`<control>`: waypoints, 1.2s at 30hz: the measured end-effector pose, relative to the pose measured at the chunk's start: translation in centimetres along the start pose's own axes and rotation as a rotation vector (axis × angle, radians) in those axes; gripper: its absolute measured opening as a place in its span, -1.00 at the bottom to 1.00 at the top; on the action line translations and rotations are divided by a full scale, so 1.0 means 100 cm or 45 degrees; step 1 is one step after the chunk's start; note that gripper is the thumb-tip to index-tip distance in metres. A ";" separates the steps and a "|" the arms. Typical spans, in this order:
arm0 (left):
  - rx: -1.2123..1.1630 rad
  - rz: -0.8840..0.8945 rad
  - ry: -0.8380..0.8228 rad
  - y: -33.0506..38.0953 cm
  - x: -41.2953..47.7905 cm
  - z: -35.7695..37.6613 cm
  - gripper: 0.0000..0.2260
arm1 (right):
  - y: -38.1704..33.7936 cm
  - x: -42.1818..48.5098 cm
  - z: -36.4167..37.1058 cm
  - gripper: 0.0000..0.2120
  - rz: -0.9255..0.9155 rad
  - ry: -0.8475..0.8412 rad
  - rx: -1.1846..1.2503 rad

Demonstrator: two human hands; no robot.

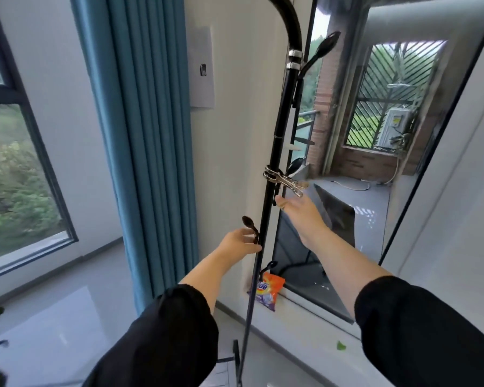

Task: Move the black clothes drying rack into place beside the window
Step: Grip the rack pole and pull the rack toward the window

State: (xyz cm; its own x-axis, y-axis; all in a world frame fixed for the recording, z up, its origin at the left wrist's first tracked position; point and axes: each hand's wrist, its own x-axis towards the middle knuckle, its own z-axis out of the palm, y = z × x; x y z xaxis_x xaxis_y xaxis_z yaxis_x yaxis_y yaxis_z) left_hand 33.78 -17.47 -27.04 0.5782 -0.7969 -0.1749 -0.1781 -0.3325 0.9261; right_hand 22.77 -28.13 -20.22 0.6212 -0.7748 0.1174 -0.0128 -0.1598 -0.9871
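Black and shiny, the drying rack [274, 152] stands tall in the middle of the view, right next to the white wall strip between the blue curtain [148, 135] and the window [375, 163]. Its long pole leans a little and has small hooks sticking out on both sides. A silver clip [284, 182] is pinched onto the pole about halfway up.

The left hand [239, 243] is on the pole low down, just under one of the hooks. Its fingers curl around the pole and hold it. The right hand [302, 216] is up higher, just to the right of the pole and under the silver clip. That hand is flat and open wide, with the fingers spread. Its fingertips are very near the pole, but I cannot tell if they touch it.

Both arms have black sleeves pushed up.

An orange soap bag [267, 290] sits on the window ledge, right behind the bottom of the pole. A small green leaf [340, 345] lies on the ledge farther right.
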 end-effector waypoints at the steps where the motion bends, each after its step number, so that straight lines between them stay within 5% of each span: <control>1: 0.047 -0.031 -0.030 -0.007 0.001 0.004 -0.53 | 0.009 0.000 0.000 -0.46 0.035 -0.050 -0.024; 5: 0.101 -0.066 -0.127 -0.031 0.009 0.023 -0.57 | 0.024 0.004 0.003 -0.44 0.086 -0.260 -0.138; 9: 0.124 -0.063 -0.057 -0.048 0.025 0.051 -0.75 | 0.039 0.017 0.014 -0.90 -0.001 -0.437 -0.433; 19: 0.209 -0.078 0.342 -0.068 0.026 0.034 -0.86 | 0.049 0.023 0.068 -0.75 -0.229 -0.523 -0.531; 24: 0.236 -0.090 0.372 -0.076 0.017 0.004 -0.90 | 0.050 0.020 0.100 -0.94 -0.253 -0.532 -0.450; 36: 0.326 0.003 0.447 -0.125 -0.009 -0.096 -0.90 | 0.037 0.004 0.204 -0.83 -0.314 -0.644 -0.446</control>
State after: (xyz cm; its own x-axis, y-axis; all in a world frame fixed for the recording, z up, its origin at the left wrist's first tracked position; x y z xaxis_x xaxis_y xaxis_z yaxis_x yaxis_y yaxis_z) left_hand 43.09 -7.74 -35.28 0.8055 -0.5925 -0.0075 -0.3459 -0.4805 0.8059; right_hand 38.97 -16.55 -26.02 0.9289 -0.3208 0.1853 -0.0242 -0.5517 -0.8337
